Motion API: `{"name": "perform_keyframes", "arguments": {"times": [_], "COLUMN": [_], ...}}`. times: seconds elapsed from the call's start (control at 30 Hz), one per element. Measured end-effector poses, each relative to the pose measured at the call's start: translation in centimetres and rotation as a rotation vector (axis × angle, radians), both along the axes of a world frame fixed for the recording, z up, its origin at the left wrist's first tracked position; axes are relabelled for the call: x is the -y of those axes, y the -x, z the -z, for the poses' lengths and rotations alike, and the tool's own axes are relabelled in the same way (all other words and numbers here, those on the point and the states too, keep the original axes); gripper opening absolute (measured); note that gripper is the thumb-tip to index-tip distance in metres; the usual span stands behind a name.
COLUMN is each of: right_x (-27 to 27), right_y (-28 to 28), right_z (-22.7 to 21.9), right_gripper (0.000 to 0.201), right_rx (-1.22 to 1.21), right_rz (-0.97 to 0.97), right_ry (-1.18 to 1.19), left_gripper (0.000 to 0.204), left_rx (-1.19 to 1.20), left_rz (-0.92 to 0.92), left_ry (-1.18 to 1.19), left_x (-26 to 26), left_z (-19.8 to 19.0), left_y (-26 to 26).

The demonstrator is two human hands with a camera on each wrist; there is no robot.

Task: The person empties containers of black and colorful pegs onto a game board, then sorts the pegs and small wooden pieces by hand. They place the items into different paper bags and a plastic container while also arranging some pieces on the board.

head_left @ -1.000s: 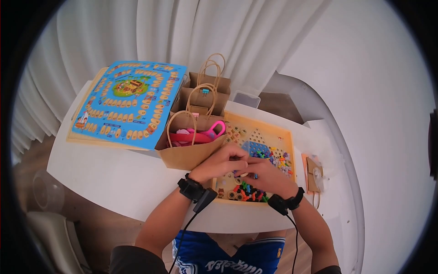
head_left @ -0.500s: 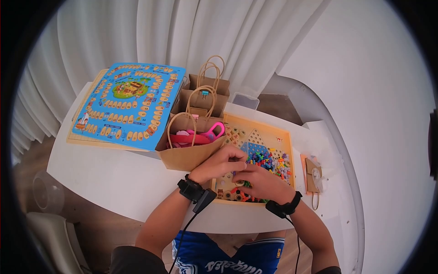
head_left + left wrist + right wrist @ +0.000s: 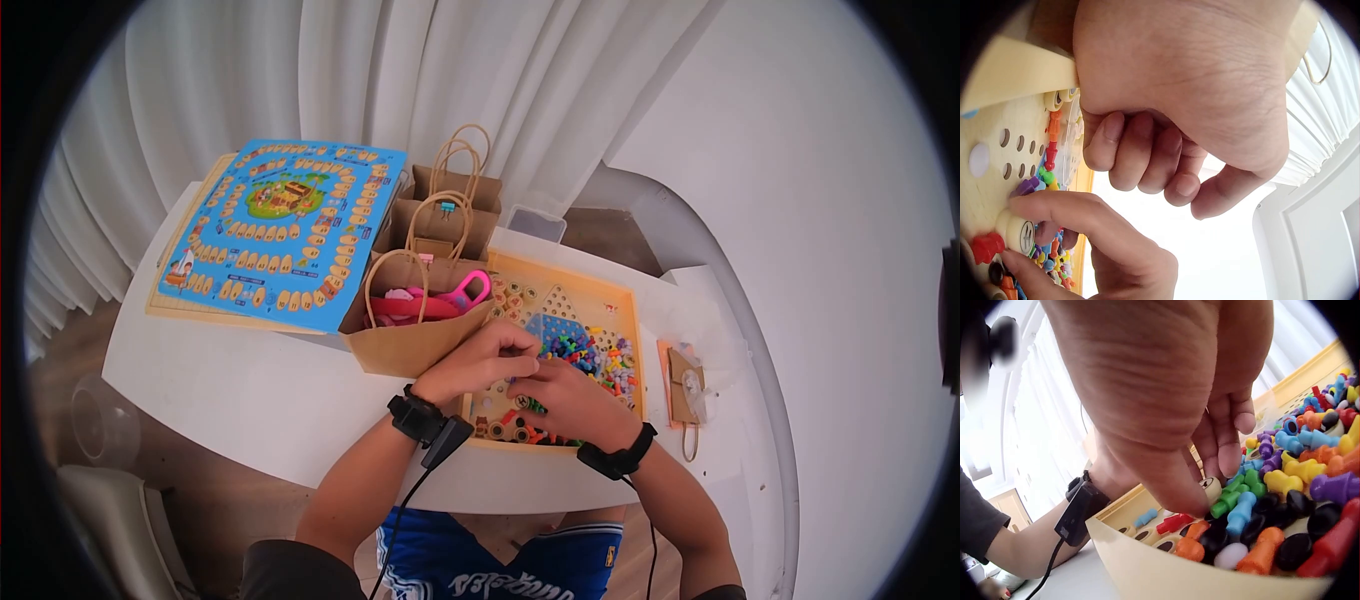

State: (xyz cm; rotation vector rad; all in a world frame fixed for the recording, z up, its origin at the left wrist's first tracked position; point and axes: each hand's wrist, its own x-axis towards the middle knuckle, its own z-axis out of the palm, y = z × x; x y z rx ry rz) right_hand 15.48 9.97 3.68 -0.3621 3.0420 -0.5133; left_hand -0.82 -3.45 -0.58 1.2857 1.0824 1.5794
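Toward the left edge of the table (image 3: 230, 372) I have a blue game board (image 3: 285, 235), then a brown paper bag (image 3: 415, 340); next, my left grip (image 3: 482, 362), fingers curled in on themselves, then my right grip (image 3: 576, 398), pinching a round wooden piece (image 3: 1017, 233) beside green pegs (image 3: 1229, 499) in the wooden tray (image 3: 1154, 565), which sits near the table's front edge

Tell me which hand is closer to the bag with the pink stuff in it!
Left. The left hand is close beside that paper bag; the right hand is farther off, over the wooden tray.
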Motion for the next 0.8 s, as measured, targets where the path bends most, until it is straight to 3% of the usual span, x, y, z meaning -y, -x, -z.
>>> {"name": "perform_keyframes", "arguments": {"times": [0.2,0.3,0.37,0.47,0.63,0.8], "right_x": [-0.8,-2.6,-4.3,-5.3,-6.5,-5.8], "right_y": [0.2,1.6,3.0,5.3,7.4,7.6], "right_z": [-1.3,-2.9,-2.9,-2.2,2.0,2.1], "right_gripper": [0.025,0.024,0.023,0.025,0.021,0.018], "right_rx": [-0.046,-0.009,-0.145,-0.23,-0.33,-0.388], "right_rz": [0.01,0.193,0.37,0.434,0.295,0.277], "right_ry": [0.046,0.128,0.243,0.188,-0.04,-0.175], "left_gripper": [0.029,0.031,0.03,0.029,0.034,0.033], "left_rx": [0.06,0.041,0.036,0.036,0.033,0.058], "left_rz": [0.033,-0.006,0.002,0.012,0.006,0.021], "left_ry": [0.001,-0.009,-0.002,0.008,0.013,0.057], "left_x": [0.5,0.4,0.2,0.2,0.6,0.7], "left_z": [-0.9,-0.9,-0.6,-0.5,-1.4,-1.4], "left_y": [-0.4,-0.5,-0.3,-0.2,-0.4,-0.5]}}
